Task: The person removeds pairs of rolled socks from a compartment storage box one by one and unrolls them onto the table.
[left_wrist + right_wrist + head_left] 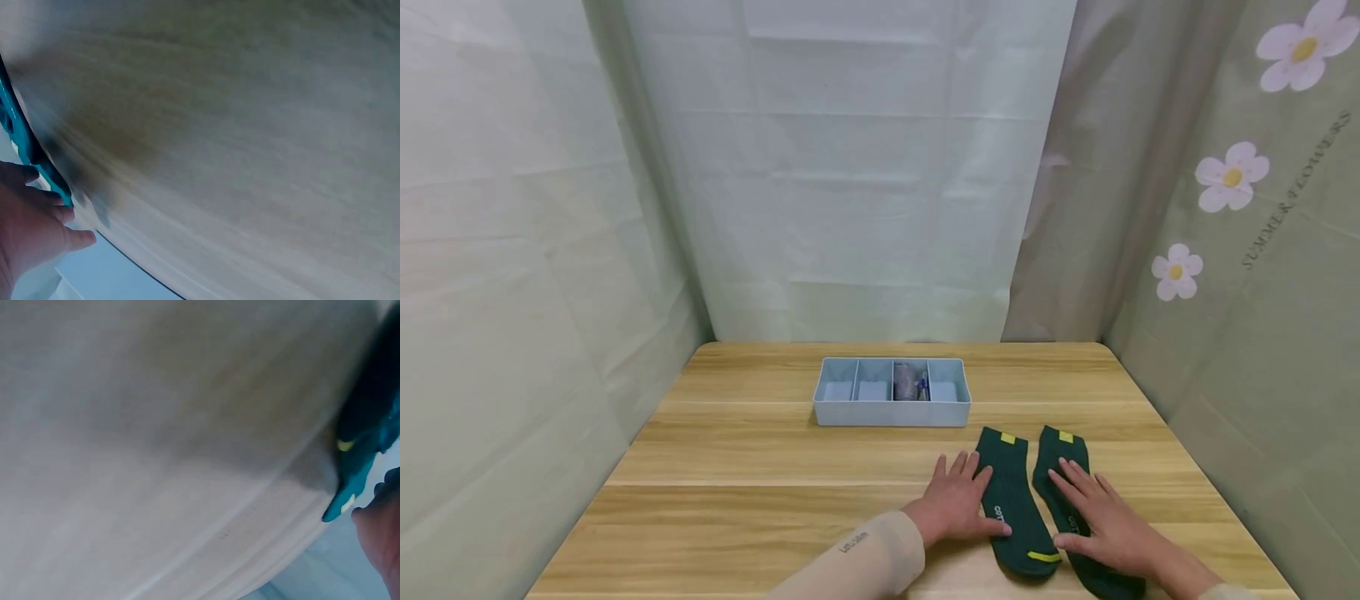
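Observation:
Two dark green socks lie flat side by side on the table, each with a small yellow tab at its cuff. Over the edge of the left sock [1017,500] my left hand [957,502] rests with fingers spread and thumb across the pale lettering. My right hand [1108,521] lies across the right sock [1060,467], fingers extended, covering part of its middle. In the left wrist view, the left hand [31,225] is beside green fabric at the frame's edge. The right wrist view catches only part of the right hand [380,525] near a green sock [369,419].
Behind the socks stands a light blue divided box [891,414]. One compartment holds a grey rolled item [905,382] and what look like pens [922,386]. Pale cloth hangs round the wooden table [722,467] at the back and both sides.

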Demonstrator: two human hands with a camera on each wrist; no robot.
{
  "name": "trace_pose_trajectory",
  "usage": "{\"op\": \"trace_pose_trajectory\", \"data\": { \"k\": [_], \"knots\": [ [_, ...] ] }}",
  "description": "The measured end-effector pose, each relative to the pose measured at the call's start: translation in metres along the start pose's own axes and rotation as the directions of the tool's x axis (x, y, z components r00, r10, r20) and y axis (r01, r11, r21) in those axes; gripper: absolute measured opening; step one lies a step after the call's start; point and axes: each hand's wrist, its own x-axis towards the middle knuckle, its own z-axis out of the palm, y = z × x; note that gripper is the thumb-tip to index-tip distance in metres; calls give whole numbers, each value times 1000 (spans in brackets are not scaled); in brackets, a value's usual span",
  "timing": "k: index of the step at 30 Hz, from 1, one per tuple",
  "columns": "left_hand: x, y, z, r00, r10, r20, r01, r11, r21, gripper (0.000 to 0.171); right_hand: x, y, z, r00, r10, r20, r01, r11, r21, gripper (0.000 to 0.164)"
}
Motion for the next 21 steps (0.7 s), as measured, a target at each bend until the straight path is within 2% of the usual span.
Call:
{"op": "trace_pose_trajectory", "data": {
  "k": [8,15,21],
  "knots": [
    [3,-8,-7,998,13,-66,-14,1000,-10,85,21,-12,-8,996,-44,-84,35,994,-108,79],
    [4,-23,-17,989,24,-143,-28,999,-26,74,49,-30,-14,994,-15,-112,6,996,-86,77],
    [1,-38,-32,975,61,-212,-72,997,-43,64,73,-40,-19,984,16,-178,-26,998,-51,76]
  ]
}}
